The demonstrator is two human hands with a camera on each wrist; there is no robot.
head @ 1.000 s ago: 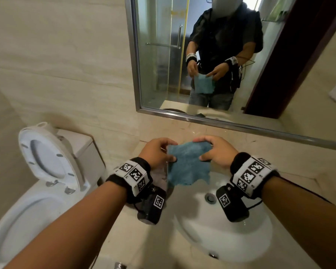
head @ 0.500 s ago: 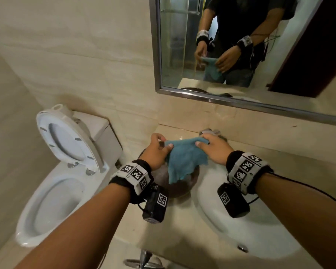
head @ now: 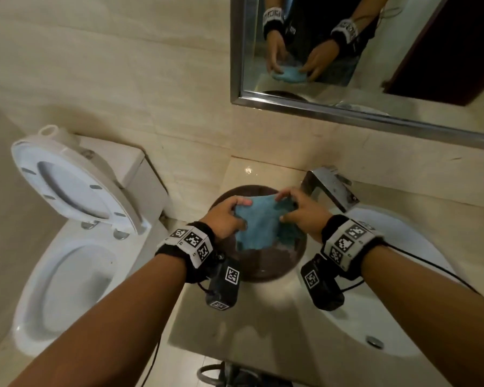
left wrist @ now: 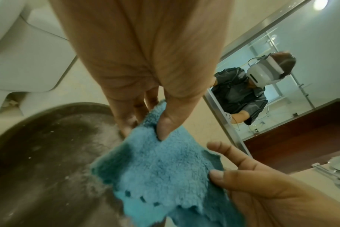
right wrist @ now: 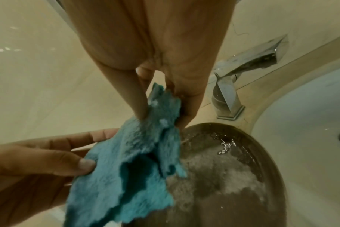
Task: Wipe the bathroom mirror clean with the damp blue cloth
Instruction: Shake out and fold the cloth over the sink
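Observation:
Both hands hold the blue cloth (head: pixel 259 224) just above a round brown bowl (head: pixel 263 270) of water on the counter. My left hand (head: pixel 239 216) pinches the cloth's left edge between thumb and fingers (left wrist: pixel 162 127). My right hand (head: pixel 284 208) pinches the right edge, its thumb (right wrist: pixel 141 110) pressing into the cloth (right wrist: pixel 130 161). The cloth (left wrist: pixel 161 173) hangs slack and crumpled between them, its lower edge close to the water. The mirror (head: pixel 347 51), with a steel frame, hangs on the wall above and to the right and reflects my hands and the cloth.
A chrome faucet (head: pixel 330 188) stands just behind my right hand. A white sink (head: pixel 403 289) lies at the right of the beige counter (head: pixel 263 317). A toilet (head: pixel 67 261) with raised seat stands at the left, below the counter's edge.
My hands and the cloth have come down and left, from in front of the sink to just over the brown bowl. The cloth went from spread flat to crumpled. My view has tilted downward.

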